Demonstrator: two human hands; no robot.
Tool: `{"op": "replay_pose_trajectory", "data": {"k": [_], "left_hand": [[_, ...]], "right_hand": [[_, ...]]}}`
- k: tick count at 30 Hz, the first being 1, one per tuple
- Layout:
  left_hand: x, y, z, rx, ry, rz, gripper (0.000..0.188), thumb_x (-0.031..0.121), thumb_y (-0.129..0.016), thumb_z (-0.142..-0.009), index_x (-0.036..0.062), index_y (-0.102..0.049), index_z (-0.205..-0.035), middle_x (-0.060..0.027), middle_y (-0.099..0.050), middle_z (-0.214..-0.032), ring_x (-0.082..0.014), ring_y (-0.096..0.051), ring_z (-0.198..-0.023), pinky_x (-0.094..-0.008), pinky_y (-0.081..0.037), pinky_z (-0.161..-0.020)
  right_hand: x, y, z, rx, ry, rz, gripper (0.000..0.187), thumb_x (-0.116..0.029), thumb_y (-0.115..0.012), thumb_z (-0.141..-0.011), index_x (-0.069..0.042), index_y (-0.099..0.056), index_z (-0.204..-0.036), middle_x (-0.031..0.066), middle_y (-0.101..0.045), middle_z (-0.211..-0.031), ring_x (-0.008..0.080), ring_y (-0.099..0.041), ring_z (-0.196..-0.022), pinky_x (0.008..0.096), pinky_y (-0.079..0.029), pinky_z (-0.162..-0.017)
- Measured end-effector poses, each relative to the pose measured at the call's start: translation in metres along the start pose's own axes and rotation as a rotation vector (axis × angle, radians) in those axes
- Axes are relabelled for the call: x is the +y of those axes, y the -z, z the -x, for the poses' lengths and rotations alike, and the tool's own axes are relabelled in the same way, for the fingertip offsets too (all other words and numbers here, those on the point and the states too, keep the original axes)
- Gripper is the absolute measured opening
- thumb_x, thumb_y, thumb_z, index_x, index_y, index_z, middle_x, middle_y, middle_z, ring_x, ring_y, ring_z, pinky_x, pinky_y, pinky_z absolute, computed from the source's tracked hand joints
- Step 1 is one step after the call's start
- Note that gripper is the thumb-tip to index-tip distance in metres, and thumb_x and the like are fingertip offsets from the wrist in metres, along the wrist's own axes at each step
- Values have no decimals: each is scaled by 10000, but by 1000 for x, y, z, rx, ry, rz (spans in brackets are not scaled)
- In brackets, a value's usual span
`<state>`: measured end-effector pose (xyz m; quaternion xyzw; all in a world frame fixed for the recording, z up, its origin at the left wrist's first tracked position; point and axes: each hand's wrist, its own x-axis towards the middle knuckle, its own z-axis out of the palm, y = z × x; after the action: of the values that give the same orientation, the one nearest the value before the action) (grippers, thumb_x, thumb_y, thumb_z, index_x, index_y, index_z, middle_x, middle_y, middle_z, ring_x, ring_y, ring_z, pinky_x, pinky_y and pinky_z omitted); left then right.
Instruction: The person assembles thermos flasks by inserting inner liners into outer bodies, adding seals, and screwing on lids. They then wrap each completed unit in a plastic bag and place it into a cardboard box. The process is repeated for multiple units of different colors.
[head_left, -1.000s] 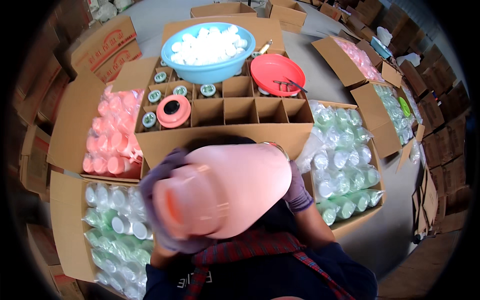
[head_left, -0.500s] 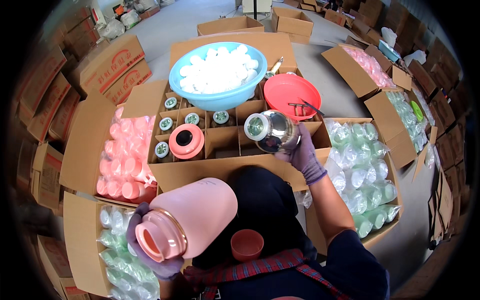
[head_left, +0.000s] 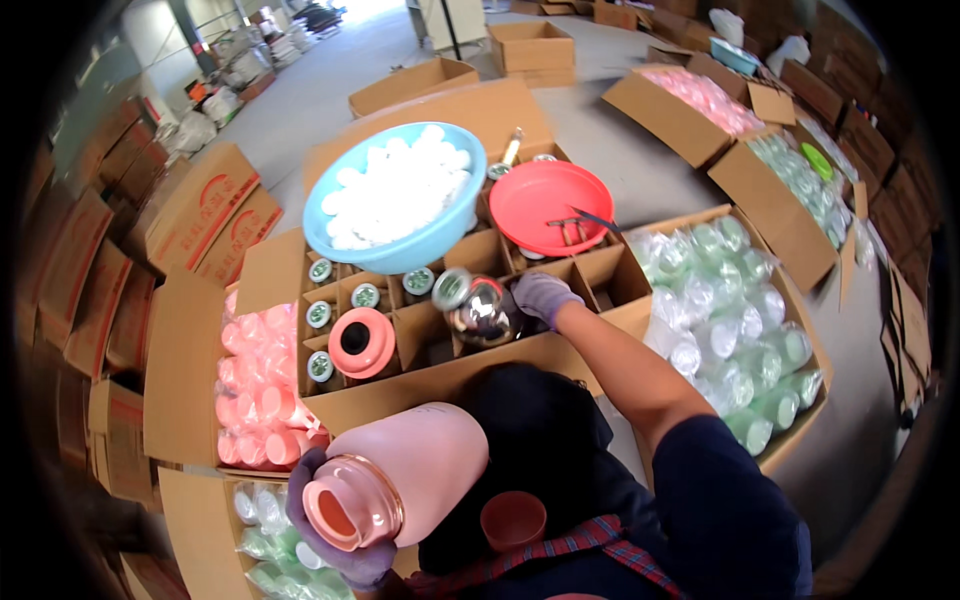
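My left hand (head_left: 345,545), in a purple-grey glove, is closed around a pink thermos flask shell (head_left: 430,470). The shell lies tilted over my lap, its open neck toward the lower left. My right hand (head_left: 548,297), gloved too, is at the right side of a silvery glass flask liner (head_left: 485,312); its fingertips are partly hidden. The liner leans with its pale-capped neck to the upper left, at the divided carton (head_left: 440,368), and looks blurred. Left of it, a pink flask top with a dark opening (head_left: 361,342) stands among several capped liners (head_left: 365,296).
A blue basin (head_left: 330,250) of white rounded pieces and a red tray (head_left: 550,190) with small tools rest on the carton. Boxes of bagged pink parts (head_left: 265,390) and clear-green parts (head_left: 725,320) flank it. A pink cup (head_left: 513,520) sits on my lap.
My right hand has brought the silvery liner down and left to the carton's compartments. The left hand keeps hold of the pink shell. The whole view has shifted and turned somewhat.
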<state>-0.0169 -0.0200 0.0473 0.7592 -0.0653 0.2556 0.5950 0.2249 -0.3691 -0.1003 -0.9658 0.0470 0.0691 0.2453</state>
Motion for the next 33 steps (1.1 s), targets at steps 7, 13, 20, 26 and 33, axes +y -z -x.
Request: {"op": "replay_pose_trajectory", "data": {"k": [7,13,20,26,33], "left_hand": [[-9,12,2,5,-87,-150,902,468,-700,-774,-33,-368,-1447,-200,-476,-1428,-344,-502,-1279,-455,-423,-1057],[16,19,-34,-369,-447,-366,966,262,-784,-510,-53,-448,-1359,-219,-527,-1330,-380,-539,-1207,-482,-423,-1048],[78,-6,-72,-579,-685,-547,779,320,-865,-505,-4,-565,-1147,-180,-642,-1054,-391,-618,-987,-532,-463,-948],[54,-46,-75,-1021,-498,-507,675,314,-894,-515,27,-625,-1063,-145,-647,-1042,-362,-611,-964,-456,-486,-890],[23,-45,-45,-1194,-308,-689,605,358,-851,-599,57,-645,-1082,-133,-646,-1054,-356,-615,-1031,-442,-477,-917]], "right_hand": [[-23,2,23,332,87,-49,196,-229,-562,-902,-70,-648,-978,231,-685,-889,418,-664,-891,529,-521,-790],[24,88,-10,763,8,465,279,-293,-661,-858,-145,-663,-1095,102,-720,-967,299,-646,-1036,451,-442,-945],[36,130,-16,467,-139,556,418,-298,-726,-808,-145,-633,-1186,96,-702,-1090,283,-634,-1083,451,-409,-1015],[-9,84,89,446,502,-438,306,-43,-509,-913,-48,-582,-1210,130,-667,-902,249,-677,-727,362,-540,-664],[-48,97,274,-703,291,-831,327,-33,-469,-921,-27,-553,-1238,50,-622,-746,113,-662,-611,246,-515,-564]]}}
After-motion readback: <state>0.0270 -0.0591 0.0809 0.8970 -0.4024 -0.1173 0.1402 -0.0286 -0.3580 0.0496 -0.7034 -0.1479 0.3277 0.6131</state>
